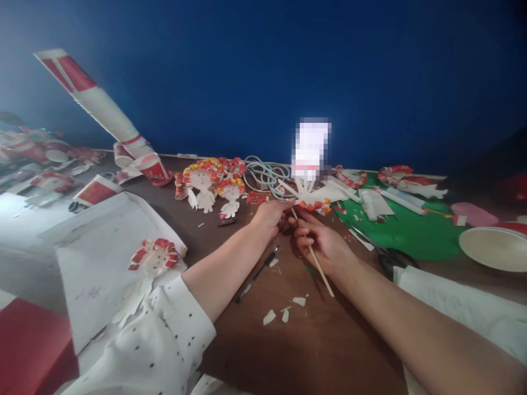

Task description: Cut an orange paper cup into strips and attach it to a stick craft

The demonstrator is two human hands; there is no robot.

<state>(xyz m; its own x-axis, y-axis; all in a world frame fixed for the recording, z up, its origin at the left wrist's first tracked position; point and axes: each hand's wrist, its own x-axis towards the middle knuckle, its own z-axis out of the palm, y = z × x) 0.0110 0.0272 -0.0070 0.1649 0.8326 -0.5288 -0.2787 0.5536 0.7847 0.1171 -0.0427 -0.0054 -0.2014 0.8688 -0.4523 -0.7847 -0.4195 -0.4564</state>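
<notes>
My left hand point(272, 216) is closed on the near left edge of a paper cutout point(303, 192) with white strips fanning out and red and orange curled ends. My right hand point(319, 239) is closed around a thin wooden stick point(320, 270), which slants down toward me. The stick's upper end meets the cutout's curls near my fingertips; whether a strip is wound on it I cannot tell. Below my hands lie a black pen point(258, 273) and several white paper scraps point(269, 317).
Paper dolls with curled red hair point(202, 184) stand behind my left hand, beside a coiled cable point(263, 173). Scissors point(397, 263) lie right, by a green sheet point(405, 236) and a paper bowl point(494, 249). Paper cups point(153, 169) stand left. A bright blurred screen point(312, 145) is ahead.
</notes>
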